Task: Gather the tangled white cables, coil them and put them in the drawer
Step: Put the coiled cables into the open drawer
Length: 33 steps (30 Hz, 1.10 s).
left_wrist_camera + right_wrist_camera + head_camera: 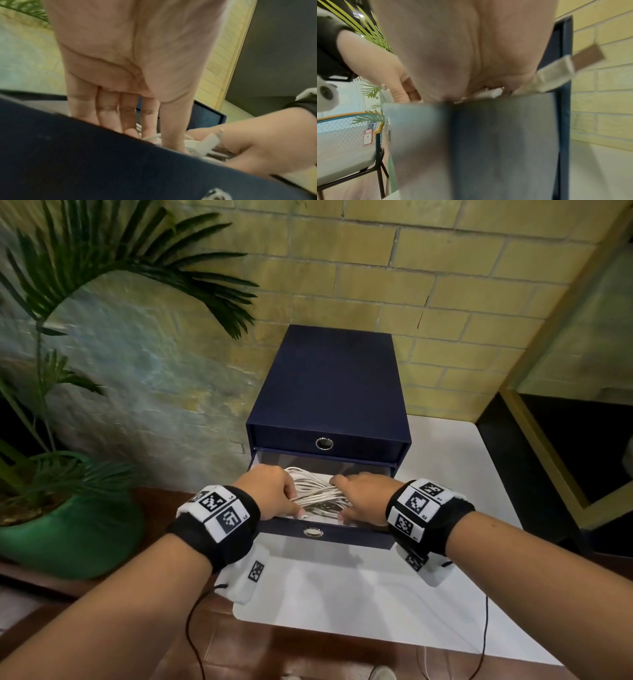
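Observation:
A bundle of white cables (315, 491) lies in the pulled-out lower drawer (342, 537) of a navy drawer box (329, 388). Both hands reach into the drawer. My left hand (274, 494) lies on the bundle's left end; in the left wrist view its fingers (109, 115) point straight down onto the cables (152, 136). My right hand (359, 498) curls over the bundle's right end, with strands running between its thumb and fingers. A white plug (211, 143) sticks out beside the right hand (257, 146). The drawer front (488, 135) hides the right fingertips; a plug (494, 92) shows at the palm's edge.
The box stands on a white table (342, 611) against a yellow brick wall. The upper drawer (325, 443) is closed. A palm in a green pot (68, 535) stands to the left. A dark framed opening (565, 457) lies to the right.

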Each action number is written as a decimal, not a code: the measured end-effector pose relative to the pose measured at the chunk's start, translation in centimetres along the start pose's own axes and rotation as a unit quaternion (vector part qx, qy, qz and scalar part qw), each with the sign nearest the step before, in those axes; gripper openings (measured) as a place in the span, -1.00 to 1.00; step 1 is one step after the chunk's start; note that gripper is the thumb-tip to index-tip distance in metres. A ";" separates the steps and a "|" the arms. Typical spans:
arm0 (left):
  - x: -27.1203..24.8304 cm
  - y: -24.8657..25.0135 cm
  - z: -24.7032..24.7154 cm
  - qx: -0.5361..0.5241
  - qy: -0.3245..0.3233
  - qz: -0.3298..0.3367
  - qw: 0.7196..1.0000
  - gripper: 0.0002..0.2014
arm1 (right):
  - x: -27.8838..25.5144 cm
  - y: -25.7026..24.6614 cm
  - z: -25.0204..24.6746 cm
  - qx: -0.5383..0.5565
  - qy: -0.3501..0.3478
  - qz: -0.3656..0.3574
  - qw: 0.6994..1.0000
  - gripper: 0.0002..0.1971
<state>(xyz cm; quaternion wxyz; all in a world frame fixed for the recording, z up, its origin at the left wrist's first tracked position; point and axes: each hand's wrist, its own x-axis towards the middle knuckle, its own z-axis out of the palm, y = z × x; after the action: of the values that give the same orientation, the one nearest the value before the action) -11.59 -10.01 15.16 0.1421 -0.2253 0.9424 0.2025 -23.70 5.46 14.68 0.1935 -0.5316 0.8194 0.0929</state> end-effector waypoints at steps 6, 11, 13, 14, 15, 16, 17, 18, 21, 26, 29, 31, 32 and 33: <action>0.7 0.9 -1.1 0.057 -0.064 0.019 0.996 -0.72 | 0.2 0.0 0.0 0.011 0.000 0.004 1.000 -0.39; 0.4 0.2 -1.9 0.028 -0.047 0.072 0.996 -0.59 | 0.1 0.0 -0.1 0.024 -0.003 0.006 1.000 -0.39; -0.1 0.1 -2.3 0.012 -0.060 0.110 0.992 -0.71 | 0.1 0.0 -0.1 0.028 -0.005 0.006 1.000 -0.40; -0.3 0.2 -2.5 0.009 -0.079 0.124 0.989 -0.78 | 0.1 0.0 -0.1 0.029 -0.007 0.006 1.000 -0.40; -0.4 0.3 -2.5 0.012 -0.096 0.134 0.986 -0.82 | 0.1 0.0 -0.2 0.030 -0.007 0.006 1.000 -0.39; -0.5 0.4 -2.3 0.017 -0.105 0.139 0.985 -0.84 | 0.1 0.0 -0.3 0.030 -0.007 0.006 1.000 -0.39; -0.5 0.6 -2.1 0.018 -0.103 0.139 0.985 -0.86 | 0.1 0.0 -0.3 0.030 -0.007 0.006 1.000 -0.38; -0.4 0.8 -1.8 0.013 -0.091 0.135 0.987 -0.88 | 0.1 0.0 -0.4 0.030 -0.006 0.005 1.000 -0.38; 0.0 1.9 -0.9 0.021 -0.023 0.122 0.992 -0.93 | 0.1 -0.1 -0.5 0.039 -0.008 0.006 0.999 -0.38; 0.9 4.1 1.1 0.159 0.032 0.092 0.982 -0.92 | -0.1 -0.3 -0.8 0.066 -0.039 0.005 0.997 -0.36; 1.6 4.6 1.7 0.194 0.022 0.073 0.978 -0.79 | -0.2 -0.6 -0.8 0.082 -0.060 0.007 0.995 -0.36; 1.9 4.5 1.7 0.207 0.016 0.070 0.976 -0.69 | -0.2 -0.8 -1.0 0.091 -0.056 0.002 0.994 -0.41; 2.1 4.2 1.7 0.210 0.014 0.069 0.975 -0.65 | -0.2 -0.9 -1.0 0.095 -0.055 -0.003 0.994 -0.44; 2.2 3.7 1.7 0.208 0.012 0.067 0.976 -0.63 | -0.1 -0.9 -1.1 0.094 -0.056 -0.009 0.994 -0.45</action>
<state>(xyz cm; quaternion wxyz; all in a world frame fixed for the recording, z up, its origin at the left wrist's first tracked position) -14.95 -7.04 14.09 0.1610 -0.1299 0.9783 0.0080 -23.05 4.78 15.76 0.2888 -0.5127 0.8074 0.0428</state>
